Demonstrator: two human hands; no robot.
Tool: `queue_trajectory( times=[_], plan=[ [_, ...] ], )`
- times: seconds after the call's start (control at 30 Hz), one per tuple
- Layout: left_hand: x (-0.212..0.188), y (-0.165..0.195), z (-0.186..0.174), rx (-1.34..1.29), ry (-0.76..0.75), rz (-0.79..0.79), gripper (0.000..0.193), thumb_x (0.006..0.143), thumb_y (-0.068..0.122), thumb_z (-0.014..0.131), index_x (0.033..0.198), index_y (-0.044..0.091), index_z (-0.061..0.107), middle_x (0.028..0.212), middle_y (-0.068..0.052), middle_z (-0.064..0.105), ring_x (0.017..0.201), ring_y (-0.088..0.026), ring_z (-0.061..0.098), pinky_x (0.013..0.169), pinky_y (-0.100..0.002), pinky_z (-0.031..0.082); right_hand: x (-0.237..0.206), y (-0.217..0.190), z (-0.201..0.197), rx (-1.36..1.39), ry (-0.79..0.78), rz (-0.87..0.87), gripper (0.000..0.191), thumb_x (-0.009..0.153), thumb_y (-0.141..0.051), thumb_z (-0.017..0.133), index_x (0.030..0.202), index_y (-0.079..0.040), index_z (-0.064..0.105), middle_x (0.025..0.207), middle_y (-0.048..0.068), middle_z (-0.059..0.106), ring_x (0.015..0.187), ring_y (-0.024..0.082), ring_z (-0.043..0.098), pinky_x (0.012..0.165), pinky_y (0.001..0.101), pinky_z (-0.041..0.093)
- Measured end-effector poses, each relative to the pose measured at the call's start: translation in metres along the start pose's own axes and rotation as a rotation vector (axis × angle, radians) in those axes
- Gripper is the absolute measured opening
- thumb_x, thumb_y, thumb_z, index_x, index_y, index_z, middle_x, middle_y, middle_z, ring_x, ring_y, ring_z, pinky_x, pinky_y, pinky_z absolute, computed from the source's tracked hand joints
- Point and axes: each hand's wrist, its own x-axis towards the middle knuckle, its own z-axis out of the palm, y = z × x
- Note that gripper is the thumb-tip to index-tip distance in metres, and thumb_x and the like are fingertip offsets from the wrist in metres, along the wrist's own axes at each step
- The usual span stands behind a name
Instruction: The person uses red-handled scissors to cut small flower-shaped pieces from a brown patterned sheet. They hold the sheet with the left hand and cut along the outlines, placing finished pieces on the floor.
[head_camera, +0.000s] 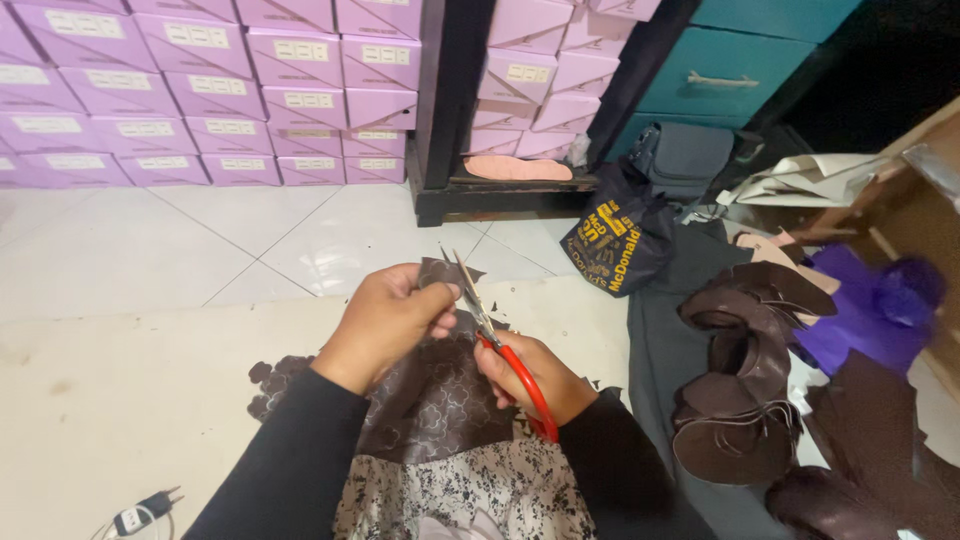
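at frame centre, left hand (385, 320) pinches the top edge of a brown leather piece (435, 390); right hand (530, 375) fingers closed on red-handled scissors (495, 340), blades at that edge; bare floor (130, 400) lower left

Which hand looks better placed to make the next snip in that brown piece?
Probably the right hand: it has the red-handled scissors, blades at the brown leather piece. The left hand pinches that piece's top edge.

Long black sleeves, floral patterned garment.
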Motion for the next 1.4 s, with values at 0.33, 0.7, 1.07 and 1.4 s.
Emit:
queue_trajectory(
  times=[0.33, 0.7, 1.07, 1.4],
  plan=[
    [0.011, -0.015, 0.010, -0.014, 0.031, 0.020, 0.017, 0.090, 0.014, 0.066, 0.085, -0.002, 0.070, 0.072, -0.003, 0.068, 0.063, -0.010, 0.064, 0.057, -0.025, 0.053, 0.010, 0.019, -0.008, -0.023, -0.008, 0.004, 0.038, 0.103, -0.044, 0.048, 0.094, -0.007, 0.055, 0.074, 0.000, 0.049, 0.062, 0.009, 0.051, 0.056, 0.0257, 0.049],
    [0.010, -0.014, 0.016, -0.066, 0.017, 0.053, 0.017, 0.090, 0.014, 0.065, 0.081, -0.001, 0.068, 0.071, -0.003, 0.068, 0.063, -0.010, 0.063, 0.058, -0.025, 0.051, 0.001, 0.011, -0.007, 0.036, 0.018, -0.026, 0.051, 0.101, -0.055, 0.046, 0.090, -0.006, 0.056, 0.065, 0.002, 0.050, 0.056, 0.012, 0.049, 0.051, 0.0284, 0.044],
    [0.006, -0.003, 0.017, -0.074, -0.004, 0.022, 0.018, 0.087, 0.016, 0.066, 0.087, -0.002, 0.071, 0.073, -0.004, 0.069, 0.063, -0.010, 0.063, 0.061, -0.025, 0.053, 0.001, 0.011, -0.015, 0.055, -0.021, -0.047, 0.052, 0.103, -0.054, 0.044, 0.082, -0.006, 0.052, 0.060, 0.001, 0.045, 0.048, 0.010, 0.043, 0.045, 0.0249, 0.037],
    [0.003, 0.004, 0.015, -0.033, 0.002, 0.030, 0.020, 0.086, 0.015, 0.066, 0.088, -0.004, 0.071, 0.071, -0.005, 0.068, 0.061, -0.010, 0.062, 0.058, -0.026, 0.051, 0.000, 0.012, -0.017, -0.009, 0.019, -0.022, 0.051, 0.102, -0.053, 0.047, 0.081, -0.007, 0.053, 0.063, -0.001, 0.045, 0.050, 0.008, 0.042, 0.044, 0.0245, 0.038]
  ],
)
